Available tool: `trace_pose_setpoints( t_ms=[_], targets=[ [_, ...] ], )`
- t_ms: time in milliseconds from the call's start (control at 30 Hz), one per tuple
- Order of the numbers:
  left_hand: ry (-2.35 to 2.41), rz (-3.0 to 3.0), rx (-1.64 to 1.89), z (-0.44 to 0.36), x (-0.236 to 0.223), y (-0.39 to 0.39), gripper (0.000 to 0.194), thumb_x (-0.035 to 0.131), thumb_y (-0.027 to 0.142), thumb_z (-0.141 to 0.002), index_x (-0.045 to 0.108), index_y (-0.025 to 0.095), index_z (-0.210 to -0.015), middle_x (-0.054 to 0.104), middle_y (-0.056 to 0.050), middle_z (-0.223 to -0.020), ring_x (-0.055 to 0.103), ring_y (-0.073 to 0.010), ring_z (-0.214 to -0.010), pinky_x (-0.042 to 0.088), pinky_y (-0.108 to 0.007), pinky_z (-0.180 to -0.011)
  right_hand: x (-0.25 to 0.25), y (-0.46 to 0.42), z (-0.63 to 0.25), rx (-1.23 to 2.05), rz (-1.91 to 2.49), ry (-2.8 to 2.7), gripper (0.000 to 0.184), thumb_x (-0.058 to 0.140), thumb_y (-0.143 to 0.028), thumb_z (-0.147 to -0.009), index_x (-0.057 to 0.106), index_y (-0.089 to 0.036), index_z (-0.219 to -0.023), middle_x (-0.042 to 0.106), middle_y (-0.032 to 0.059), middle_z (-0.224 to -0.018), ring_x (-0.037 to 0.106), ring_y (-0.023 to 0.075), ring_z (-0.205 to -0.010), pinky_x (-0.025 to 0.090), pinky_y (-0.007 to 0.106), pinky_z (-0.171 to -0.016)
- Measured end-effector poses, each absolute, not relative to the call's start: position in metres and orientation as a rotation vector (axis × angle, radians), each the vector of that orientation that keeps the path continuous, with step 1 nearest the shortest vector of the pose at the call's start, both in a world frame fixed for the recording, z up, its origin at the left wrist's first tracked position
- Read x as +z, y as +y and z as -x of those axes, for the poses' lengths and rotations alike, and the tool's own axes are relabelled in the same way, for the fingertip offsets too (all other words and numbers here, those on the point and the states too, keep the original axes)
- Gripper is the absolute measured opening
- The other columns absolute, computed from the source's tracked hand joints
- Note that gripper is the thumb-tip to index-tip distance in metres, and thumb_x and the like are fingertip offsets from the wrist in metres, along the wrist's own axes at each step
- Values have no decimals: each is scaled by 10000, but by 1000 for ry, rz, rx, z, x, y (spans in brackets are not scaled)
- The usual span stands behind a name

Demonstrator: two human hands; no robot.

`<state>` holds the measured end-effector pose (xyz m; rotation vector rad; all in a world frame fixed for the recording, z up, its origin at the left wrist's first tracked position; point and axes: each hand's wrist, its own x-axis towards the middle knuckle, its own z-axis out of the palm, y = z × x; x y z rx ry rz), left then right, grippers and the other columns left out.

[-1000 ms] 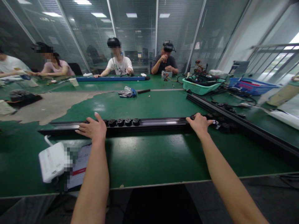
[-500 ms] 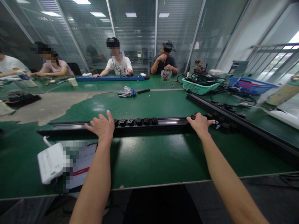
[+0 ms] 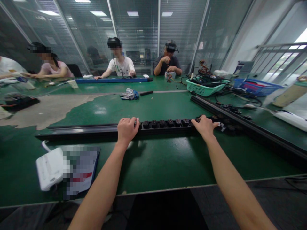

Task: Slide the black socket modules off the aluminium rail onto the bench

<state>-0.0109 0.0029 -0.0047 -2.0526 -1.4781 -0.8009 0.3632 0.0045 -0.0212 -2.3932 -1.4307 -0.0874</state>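
A long black rail (image 3: pixel 83 129) lies across the table in front of me. Black round socket modules (image 3: pixel 162 123) sit in a row in its channel, between my two hands. Curled at the row's left end, my left hand (image 3: pixel 128 129) has its fingers closed on the end module, which they mostly cover. My right hand (image 3: pixel 203 125) grips the rail near its right end, thumb stretched to the side. A black part shows at its fingertips. More loose black modules (image 3: pixel 231 127) lie just right of that hand, partly in shadow.
A second black rail (image 3: pixel 251 131) runs diagonally at the right. Behind it stand a green basket (image 3: pixel 203 90) of cables and a blue basket (image 3: pixel 259 89). Gloves (image 3: pixel 129 94) lie beyond my rail; a white device (image 3: pixel 50 169) sits front left. Several people work across the table.
My left hand has moved right and closed from a spread pose. The row of socket modules has slid right along the rail, close to my right hand, which has stayed in place.
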Motion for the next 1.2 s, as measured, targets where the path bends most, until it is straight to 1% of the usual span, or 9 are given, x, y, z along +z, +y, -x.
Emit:
trace_pose_setpoints(
  t_ms=[167,300,400,500,567,633,733,1067,1200],
  targets=[
    [-1365,2209,-940,21,-10,9,366,400,366,-1027,673,200,-848,723,-81,-813,657,-221,-799,456,-335,-789,-22,5,-364,-97,2384,-1431,427,483,-489,-866,603,-124,-1051,698,206,-1048,595,375,-1058,262,594,-997],
    [-1454,2153,-927,16,-12,9,359,388,374,-1028,674,201,-897,714,-77,-809,653,-235,-808,456,-376,-857,-23,5,-365,-89,2384,-1433,427,490,-494,-869,606,-127,-1054,698,206,-1052,596,377,-1063,258,601,-1005],
    [-1544,2110,-982,5,-15,7,320,405,371,-1016,652,177,-1081,719,-109,-992,641,-265,-967,451,-404,-907,-22,5,-365,-75,2388,-1437,430,486,-492,-878,603,-124,-1067,697,211,-1064,592,384,-1081,253,614,-1011],
    [-1517,2219,-929,-7,-21,5,353,393,373,-1018,625,158,-1173,680,-141,-1153,590,-279,-1119,429,-417,-995,-22,5,-365,-65,2391,-1437,439,484,-494,-876,599,-120,-1075,695,212,-1065,589,384,-1084,244,619,-1012],
    [-1470,2339,-845,-12,-24,5,366,352,355,-1034,625,171,-1194,660,-132,-1204,581,-262,-1143,419,-403,-1022,-22,5,-366,-69,2390,-1427,444,487,-499,-865,600,-121,-1070,695,205,-1062,588,380,-1077,247,605,-1007],
    [-1494,2376,-811,-14,-27,4,394,297,338,-1049,640,180,-1166,661,-120,-1177,606,-241,-1076,444,-379,-980,-22,5,-367,-79,2387,-1416,449,485,-502,-854,602,-123,-1064,693,204,-1066,586,378,-1069,259,587,-994],
    [-1502,2393,-794,-13,-27,5,417,277,354,-1057,653,187,-1123,667,-105,-1132,621,-231,-1028,458,-359,-945,-22,4,-369,-88,2383,-1408,452,481,-500,-847,603,-122,-1063,690,208,-1063,584,378,-1056,277,572,-972],
    [-1511,2374,-779,-13,-26,4,401,296,358,-1057,657,190,-1100,673,-98,-1097,622,-232,-997,454,-358,-907,-24,5,-377,-96,2414,-1353,484,492,-498,-854,612,-112,-1120,692,226,-1104,590,390,-1091,263,606,-997],
    [-1512,2352,-783,-14,-26,3,401,292,354,-1056,657,193,-1098,675,-96,-1092,623,-235,-988,454,-363,-893,-26,6,-381,-106,2419,-1327,490,504,-507,-845,616,-109,-1108,690,222,-1090,588,390,-1093,248,606,-1010]
  ],
)
